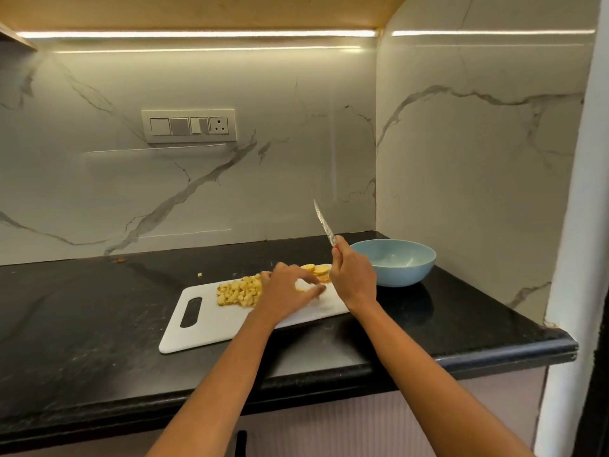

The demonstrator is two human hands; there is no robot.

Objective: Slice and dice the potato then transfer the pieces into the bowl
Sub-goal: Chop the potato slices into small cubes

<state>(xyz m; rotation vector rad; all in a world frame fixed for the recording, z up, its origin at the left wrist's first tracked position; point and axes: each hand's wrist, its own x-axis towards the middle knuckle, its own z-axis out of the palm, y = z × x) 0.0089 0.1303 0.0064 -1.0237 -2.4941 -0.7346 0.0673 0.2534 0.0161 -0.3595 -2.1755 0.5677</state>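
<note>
A: Right, both arms are out over the black counter [99, 308], and the white cutting board [211, 324] lies at an angle on it, handle slot toward the left.

B: What is the right hand [354, 278] doing?

A: It's clenched around the handle of the knife [324, 225], lifted off the board, blade tilted up and to the left, tip in the air against the marble wall [230, 179]. A bit of red shows at the handle just above the fingers.

B: And the left hand [286, 291]?

A: It's down on the board, fingers curled forward with the tips near the board's far right part. It's blurred there. Something pale shows at the fingertips, but I can't tell whether they're pinching a piece or just touching it.

B: Where's the potato?

A: In two lots. The diced pieces [239, 293] sit in a yellow heap on the middle of the board, just beside the left hand's knuckles. The uncut slices [316, 268] lie at the board's far right corner, between the two hands, overlapping one another.

B: The bowl?

A: The light blue bowl [395, 262] stands on the counter just right of the board, behind the right hand, near the corner where the walls meet. No potato pieces visible inside it.

B: Anything else?

A: A switch panel [189, 126] with a socket on the wall, a light strip [197, 34] glowing above, and a tiny scrap [199, 274] on the counter behind the board.
</note>
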